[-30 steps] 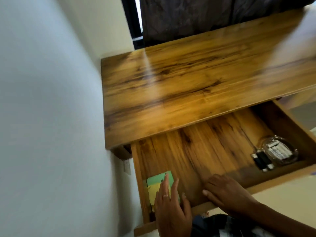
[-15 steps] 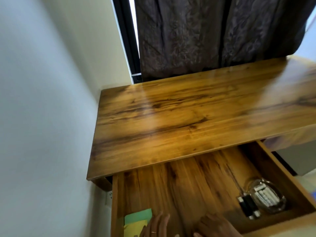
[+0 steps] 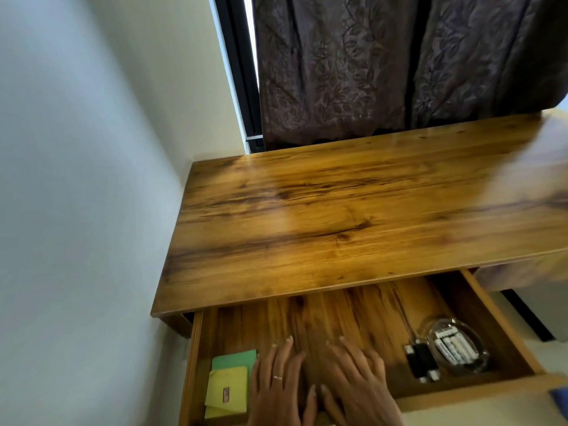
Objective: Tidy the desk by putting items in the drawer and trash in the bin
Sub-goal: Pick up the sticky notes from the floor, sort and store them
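The wooden drawer (image 3: pixel 504 327) stands pulled out under the bare desk top (image 3: pixel 338 216). My left hand (image 3: pixel 278 385), with a ring on one finger, lies flat inside it, fingers spread, holding nothing. My right hand (image 3: pixel 353 379) lies flat beside it, also spread and empty. At the drawer's left end lie green and yellow sticky-note pads (image 3: pixel 229 384), just left of my left hand. At the right end sits a clear glass dish (image 3: pixel 458 348) with batteries in it, and small black items (image 3: pixel 421 361) next to it.
A white wall (image 3: pixel 76 210) runs close along the desk's left side. A dark patterned curtain (image 3: pixel 384 66) hangs behind the desk. Pale floor (image 3: pixel 547 315) shows to the right of the drawer.
The view has tilted up, showing more curtain and less drawer front. Both hands have slid forward and now lie flat side by side on the drawer bottom.
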Available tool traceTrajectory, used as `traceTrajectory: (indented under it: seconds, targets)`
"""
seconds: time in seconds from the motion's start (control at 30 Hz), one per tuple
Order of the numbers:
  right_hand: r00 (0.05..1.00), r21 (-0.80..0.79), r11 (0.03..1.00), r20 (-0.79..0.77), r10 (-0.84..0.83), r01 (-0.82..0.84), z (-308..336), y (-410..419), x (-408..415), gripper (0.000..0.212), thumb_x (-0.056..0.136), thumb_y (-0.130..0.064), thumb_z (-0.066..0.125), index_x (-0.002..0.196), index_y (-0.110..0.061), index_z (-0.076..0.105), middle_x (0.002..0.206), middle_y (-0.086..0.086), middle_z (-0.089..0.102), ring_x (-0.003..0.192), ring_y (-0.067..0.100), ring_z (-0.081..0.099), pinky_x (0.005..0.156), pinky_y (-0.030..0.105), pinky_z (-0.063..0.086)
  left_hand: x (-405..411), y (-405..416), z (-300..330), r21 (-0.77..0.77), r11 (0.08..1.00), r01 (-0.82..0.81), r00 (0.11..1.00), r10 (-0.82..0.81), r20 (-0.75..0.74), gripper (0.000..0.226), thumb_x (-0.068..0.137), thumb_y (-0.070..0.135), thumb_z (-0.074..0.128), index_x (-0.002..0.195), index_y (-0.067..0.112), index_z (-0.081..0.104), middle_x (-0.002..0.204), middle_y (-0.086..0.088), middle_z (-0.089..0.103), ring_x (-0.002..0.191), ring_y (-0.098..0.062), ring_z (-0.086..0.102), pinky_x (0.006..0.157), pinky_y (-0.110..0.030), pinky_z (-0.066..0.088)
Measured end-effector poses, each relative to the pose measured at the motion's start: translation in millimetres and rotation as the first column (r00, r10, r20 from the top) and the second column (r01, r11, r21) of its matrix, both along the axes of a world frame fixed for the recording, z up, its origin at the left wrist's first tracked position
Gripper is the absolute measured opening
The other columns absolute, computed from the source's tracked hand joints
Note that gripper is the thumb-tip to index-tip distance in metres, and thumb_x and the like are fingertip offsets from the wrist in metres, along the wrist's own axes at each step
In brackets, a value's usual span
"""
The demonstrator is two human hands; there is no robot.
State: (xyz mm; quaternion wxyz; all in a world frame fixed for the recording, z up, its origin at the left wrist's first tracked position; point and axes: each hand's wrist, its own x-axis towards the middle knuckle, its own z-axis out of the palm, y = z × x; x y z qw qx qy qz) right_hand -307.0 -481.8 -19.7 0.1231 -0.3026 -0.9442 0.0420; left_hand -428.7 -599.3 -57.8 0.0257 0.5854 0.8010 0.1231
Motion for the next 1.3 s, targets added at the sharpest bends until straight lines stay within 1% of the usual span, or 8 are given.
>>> traceTrajectory:
  seconds: [0.07,0.17,0.33,0.53,0.7,0.93,1.17,1.3]
  targets:
    - [0.998,0.007,0.999,0.03,-0.051,0.051,0,8,-8,0.04,0.08,-0.053,0.045,0.111,-0.031,0.056,0.129,-0.002,0.058,0.124,0.02,0.04,0.097,0.044,0.025,-22,24,21,0.028,0.997,-0.072,0.997,0.071,0.031,0.06,0.075,0.059,0.048,0.129,0.033,0.046,0.144,0.003,0.044,0.13,-0.02,0.039,0.105,-0.044,0.024]
    - [0.996,0.026,0.996,0.028,-0.082,0.082,-4,15,-17,0.058,0.079,-0.056,0.045,0.128,-0.027,0.048,0.146,0.004,0.038,0.136,0.026,0.029,0.109,0.047,0.008,-31,34,23,0.029,0.996,-0.083,0.996,0.083,-0.016,0.065,0.083,0.06,0.044,0.14,0.029,0.038,0.152,0.002,0.031,0.138,-0.02,0.029,0.11,-0.047,0.018]
    - [0.996,-0.023,0.998,0.057,-0.065,0.066,4,39,-37,0.069,0.083,-0.057,0.042,0.142,-0.022,0.035,0.154,0.008,0.025,0.143,0.028,0.017,0.109,0.056,0.016,-49,57,28,0.068,0.996,-0.065,0.996,0.07,-0.063,0.066,0.089,0.058,0.037,0.146,0.024,0.031,0.156,0.001,0.022,0.145,-0.019,0.016,0.115,-0.046,0.012]
    - [0.987,-0.047,0.998,0.155,0.042,-0.035,5,76,-61,0.077,0.087,-0.066,0.031,0.143,-0.013,0.035,0.152,0.007,0.032,0.143,0.024,0.02,0.11,0.054,0.013,-76,86,35,0.058,0.994,0.09,0.996,-0.089,-0.01,0.075,0.089,0.058,0.036,0.15,0.022,0.015,0.159,0.006,0.008,0.147,-0.012,-0.002,0.119,-0.042,0.006]
    - [0.965,-0.019,0.987,0.209,0.157,-0.157,2,102,-63,0.097,0.075,-0.078,0.035,0.144,-0.01,0.03,0.152,0.007,0.031,0.142,0.022,0.023,0.11,0.047,0.01,-99,104,33,-0.009,0.971,0.24,0.959,-0.238,-0.152,0.09,0.085,0.073,0.032,0.151,0.012,0.015,0.159,-0.002,0.011,0.147,-0.017,0.003,0.12,-0.041,0.012]
    - [0.982,0.061,0.99,0.145,0.118,-0.128,-8,103,-72,0.104,0.047,-0.053,0.082,0.134,-0.013,0.043,0.143,0.006,0.045,0.135,0.023,0.038,0.108,0.046,0.018,-108,110,22,0.075,0.961,0.265,0.944,-0.243,-0.221,0.082,0.081,0.06,0.051,0.145,0.012,0.033,0.15,-0.004,0.036,0.141,-0.017,0.026,0.114,-0.036,0.027]
    - [0.998,0.084,0.996,0.039,0.041,-0.044,-11,104,-86,0.087,0.04,-0.034,0.089,0.116,-0.019,0.049,0.124,0.002,0.058,0.122,0.022,0.038,0.098,0.043,0.024,-101,118,13,0.276,0.94,0.199,0.973,-0.155,-0.173,0.067,0.075,0.037,0.072,0.133,0.013,0.05,0.137,-0.003,0.054,0.131,-0.016,0.045,0.108,-0.035,0.038]
    - [0.999,0.123,0.992,-0.044,-0.01,0.015,-12,104,-94,0.069,0.046,-0.016,0.085,0.105,-0.019,0.049,0.113,0.003,0.062,0.114,0.023,0.041,0.088,0.039,0.028,-91,127,6,0.387,0.914,0.118,0.982,-0.05,-0.182,0.043,0.085,0.027,0.061,0.124,0.011,0.057,0.126,-0.006,0.062,0.123,-0.019,0.054,0.106,-0.035,0.038]
